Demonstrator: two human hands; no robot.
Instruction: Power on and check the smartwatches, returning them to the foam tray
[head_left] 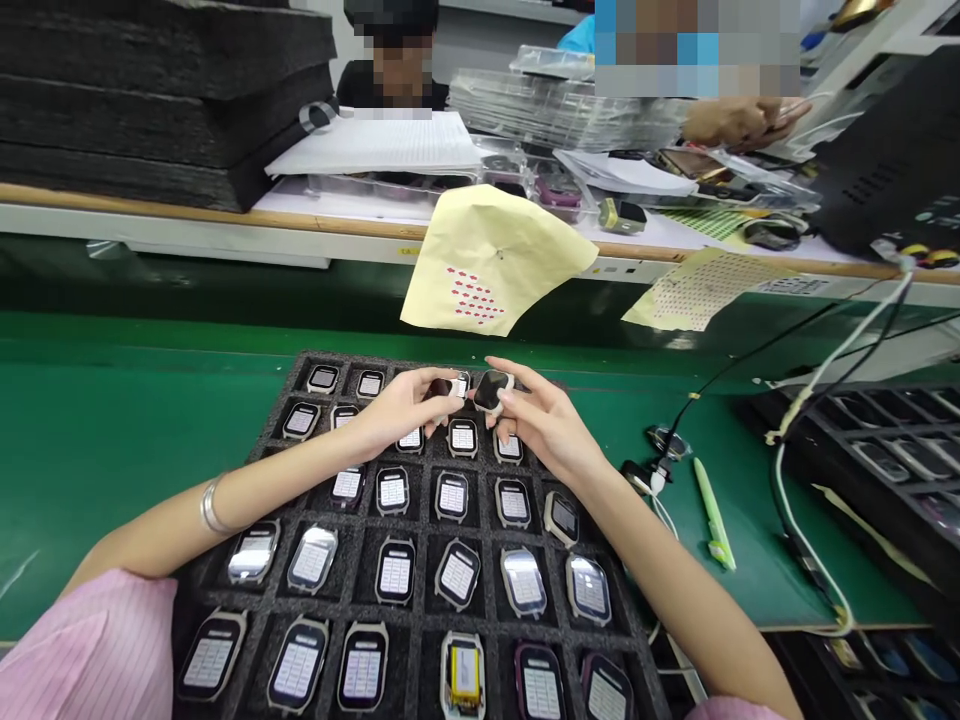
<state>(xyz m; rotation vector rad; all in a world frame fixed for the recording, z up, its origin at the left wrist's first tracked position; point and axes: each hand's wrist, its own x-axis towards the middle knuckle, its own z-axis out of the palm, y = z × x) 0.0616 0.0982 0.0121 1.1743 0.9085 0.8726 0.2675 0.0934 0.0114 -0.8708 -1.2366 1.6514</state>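
Observation:
My left hand point(409, 408) is closed, thumb and fingers pinching a small dark-faced smartwatch point(441, 389), partly covered by the fingers. Beside it, my right hand point(546, 415) grips another strapless smartwatch point(490, 391) with a black screen and pale case. Both are held close together over the far part of a black foam tray point(482, 510). Strapless watches with lit white screens sit in its compartments, such as the watch point(452, 496) near the middle. In the front row, one opened watch point(463, 675) shows a yellow battery. My forearms hide some compartments.
A green pen point(712, 515) and cables point(784, 500) lie right of the tray. Another foam tray of watches point(892, 440) is further right. Yellow sheets point(499, 255) hang from the shelf edge. Black foam stacks point(150, 100) stand far left. A co-worker's hand point(731, 122) is across the shelf.

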